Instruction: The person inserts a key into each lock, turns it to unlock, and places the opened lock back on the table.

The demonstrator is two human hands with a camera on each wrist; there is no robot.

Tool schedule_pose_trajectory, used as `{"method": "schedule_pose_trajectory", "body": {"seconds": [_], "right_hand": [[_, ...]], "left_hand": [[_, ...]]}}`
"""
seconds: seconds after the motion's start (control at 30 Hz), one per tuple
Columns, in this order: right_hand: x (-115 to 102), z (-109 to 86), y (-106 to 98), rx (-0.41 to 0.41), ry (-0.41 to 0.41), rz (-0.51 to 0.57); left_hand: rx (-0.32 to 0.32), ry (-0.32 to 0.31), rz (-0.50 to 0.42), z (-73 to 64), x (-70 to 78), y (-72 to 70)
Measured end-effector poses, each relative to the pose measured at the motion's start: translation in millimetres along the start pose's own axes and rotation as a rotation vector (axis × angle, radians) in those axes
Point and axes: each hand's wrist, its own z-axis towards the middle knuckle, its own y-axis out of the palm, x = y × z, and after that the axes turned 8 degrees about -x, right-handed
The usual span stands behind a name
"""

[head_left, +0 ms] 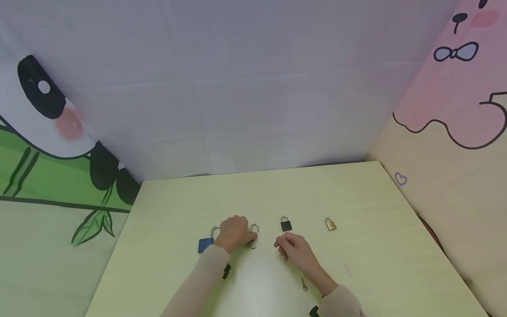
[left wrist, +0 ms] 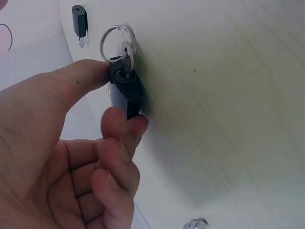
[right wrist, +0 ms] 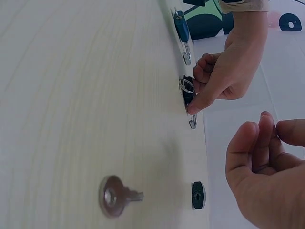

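Observation:
My left hand (head_left: 233, 234) pinches a small dark padlock (left wrist: 126, 90) between thumb and fingers, just above or on the table. A key with a metal ring (left wrist: 114, 44) sticks out of its keyhole, and its shackle (head_left: 255, 227) looks released in the head view. Left of that hand lies a blue padlock (head_left: 205, 245) with a raised shackle. My right hand (head_left: 295, 251) hovers with loosely curled fingers and nothing visible in them. Just beyond it is a black padlock (head_left: 286, 225), its keyhole facing me in the right wrist view.
A brass padlock (head_left: 330, 224) lies farther right on the pale wooden table (head_left: 178, 198). Nearer me are a loose key (head_left: 304, 285) and a pale, faint key (head_left: 348, 269). Cloth walls with cartoon prints (head_left: 277, 110) stand behind and beside the table.

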Motion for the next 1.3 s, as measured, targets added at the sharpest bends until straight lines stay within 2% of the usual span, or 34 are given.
{"method": "schedule_pose_trajectory", "body": {"seconds": [0.2, 0.33, 0.43, 0.67, 0.77, 1.07, 1.3], "right_hand": [[3.3, -4.2, -7.4, 0.016, 0.016, -0.021], [6.2, -6.7, -14.3, 0.009, -0.014, -0.098], [8.4, -9.8, -19.0, 0.027, -0.055, -0.221], [4.1, -20.3, -22.3, 0.123, -0.15, -0.7], [-0.1, -25.7, -22.8, 0.139, -0.175, -0.835], [-0.1, -39.1, -32.9, 0.224, -0.277, -1.165], [-5.4, -46.4, -40.3, 0.211, -0.27, -1.221]], "left_hand": [[0.002, -0.006, 0.009, -3.5, 0.5, -2.6], [0.028, -0.014, 0.028, -5.0, 3.0, -6.5], [0.063, 0.0, 0.03, -4.4, 6.7, -9.4], [0.115, 0.054, 0.008, -1.5, 19.4, -12.7], [0.112, 0.067, 0.019, -0.3, 27.3, -15.2], [0.094, 0.077, 0.028, 7.8, 49.1, -17.8], [0.079, 0.099, 0.033, 13.4, 60.6, -17.7]]}}
